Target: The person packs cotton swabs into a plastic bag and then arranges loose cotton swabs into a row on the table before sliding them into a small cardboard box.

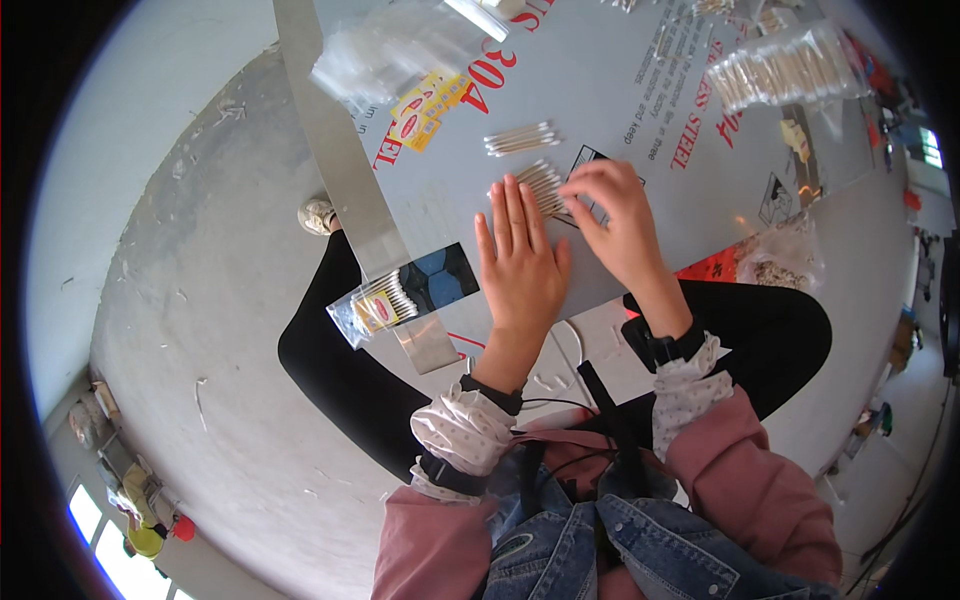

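Observation:
My left hand (522,262) lies flat with its fingers stretched out, the fingertips over the near left part of a loose row of cotton swabs (543,184). Thumb and index finger of my right hand (618,215) are bent together in a pinch at the right-hand ends of that row; what sits between them is hidden. Beyond both hands lies a smaller bunch of cotton swabs (521,139). Near the table's left edge rests a clear bag (362,312) with swabs and a yellow label card inside.
Clear plastic bags (395,55) and yellow label cards (428,108) lie at the far left of the metal-sheet table (600,110). A big bag of swabs (785,70) is at the far right. At the right edge sits a plastic bag (785,258) of small brownish pieces.

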`<move>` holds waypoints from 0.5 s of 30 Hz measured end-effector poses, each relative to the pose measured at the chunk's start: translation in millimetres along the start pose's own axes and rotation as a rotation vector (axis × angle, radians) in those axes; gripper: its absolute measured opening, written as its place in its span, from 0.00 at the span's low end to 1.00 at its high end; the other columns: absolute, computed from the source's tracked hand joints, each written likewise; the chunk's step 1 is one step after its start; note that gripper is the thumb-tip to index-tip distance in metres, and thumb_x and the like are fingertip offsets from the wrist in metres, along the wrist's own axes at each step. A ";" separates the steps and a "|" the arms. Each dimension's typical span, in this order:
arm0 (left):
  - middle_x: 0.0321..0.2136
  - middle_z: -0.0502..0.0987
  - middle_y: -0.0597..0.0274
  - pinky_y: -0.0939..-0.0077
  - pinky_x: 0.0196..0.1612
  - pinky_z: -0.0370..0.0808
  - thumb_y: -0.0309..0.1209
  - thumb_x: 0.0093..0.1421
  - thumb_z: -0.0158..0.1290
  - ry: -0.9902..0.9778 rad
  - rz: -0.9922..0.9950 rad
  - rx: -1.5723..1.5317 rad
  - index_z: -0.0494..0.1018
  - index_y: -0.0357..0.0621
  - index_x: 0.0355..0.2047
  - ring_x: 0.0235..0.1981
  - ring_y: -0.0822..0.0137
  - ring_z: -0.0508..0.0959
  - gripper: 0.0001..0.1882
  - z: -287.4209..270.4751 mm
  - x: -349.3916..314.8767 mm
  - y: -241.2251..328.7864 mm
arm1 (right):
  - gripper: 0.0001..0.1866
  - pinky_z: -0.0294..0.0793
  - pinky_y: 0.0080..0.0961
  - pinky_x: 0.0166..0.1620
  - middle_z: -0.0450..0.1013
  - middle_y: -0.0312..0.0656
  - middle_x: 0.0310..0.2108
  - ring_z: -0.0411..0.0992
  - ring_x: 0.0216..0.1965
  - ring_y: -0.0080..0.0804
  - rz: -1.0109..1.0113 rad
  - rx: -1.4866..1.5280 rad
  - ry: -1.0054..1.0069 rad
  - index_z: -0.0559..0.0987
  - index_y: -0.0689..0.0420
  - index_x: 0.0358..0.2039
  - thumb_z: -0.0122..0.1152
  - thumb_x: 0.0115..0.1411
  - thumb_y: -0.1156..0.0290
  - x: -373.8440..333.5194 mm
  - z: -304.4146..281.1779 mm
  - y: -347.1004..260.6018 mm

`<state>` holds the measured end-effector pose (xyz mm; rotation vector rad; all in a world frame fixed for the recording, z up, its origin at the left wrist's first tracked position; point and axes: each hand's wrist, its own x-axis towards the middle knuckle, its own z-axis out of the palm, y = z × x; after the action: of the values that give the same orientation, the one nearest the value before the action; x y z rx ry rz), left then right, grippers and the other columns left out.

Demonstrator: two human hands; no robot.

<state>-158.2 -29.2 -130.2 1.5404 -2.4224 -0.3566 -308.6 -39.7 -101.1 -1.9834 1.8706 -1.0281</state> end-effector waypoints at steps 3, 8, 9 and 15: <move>0.71 0.53 0.44 0.48 0.72 0.47 0.45 0.64 0.46 0.013 0.017 0.006 0.54 0.30 0.69 0.73 0.49 0.51 0.40 -1.4 0.1 -0.2 | 0.08 0.70 0.36 0.44 0.72 0.35 0.34 0.70 0.39 0.37 -0.052 -0.050 -0.085 0.77 0.53 0.29 0.67 0.50 0.78 -4.7 -2.0 -9.2; 0.71 0.52 0.43 0.48 0.72 0.46 0.44 0.63 0.47 -0.016 0.028 0.007 0.53 0.30 0.69 0.73 0.49 0.50 0.40 -3.9 0.9 1.0 | 0.07 0.70 0.36 0.45 0.69 0.36 0.31 0.69 0.37 0.37 -0.062 -0.135 -0.163 0.74 0.54 0.25 0.65 0.50 0.76 4.9 -0.7 -7.6; 0.71 0.52 0.43 0.48 0.72 0.45 0.43 0.63 0.47 -0.017 0.021 -0.008 0.53 0.29 0.69 0.73 0.49 0.50 0.40 -4.1 0.8 0.8 | 0.07 0.70 0.36 0.45 0.69 0.36 0.31 0.69 0.37 0.37 -0.061 -0.134 -0.160 0.74 0.54 0.25 0.65 0.50 0.76 6.3 0.1 -7.8; 0.71 0.50 0.41 0.43 0.72 0.41 0.36 0.58 0.51 -0.042 -0.025 -0.249 0.46 0.29 0.70 0.74 0.47 0.47 0.45 -11.2 -0.9 -2.8 | 0.03 0.69 0.35 0.45 0.67 0.38 0.31 0.69 0.39 0.39 -0.160 -0.317 -0.251 0.72 0.57 0.25 0.58 0.51 0.78 6.9 -6.9 -8.6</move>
<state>-151.7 -30.3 -120.7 1.4679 -2.2879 -0.6738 -306.6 -42.8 -88.7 -2.3442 1.8509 -0.5066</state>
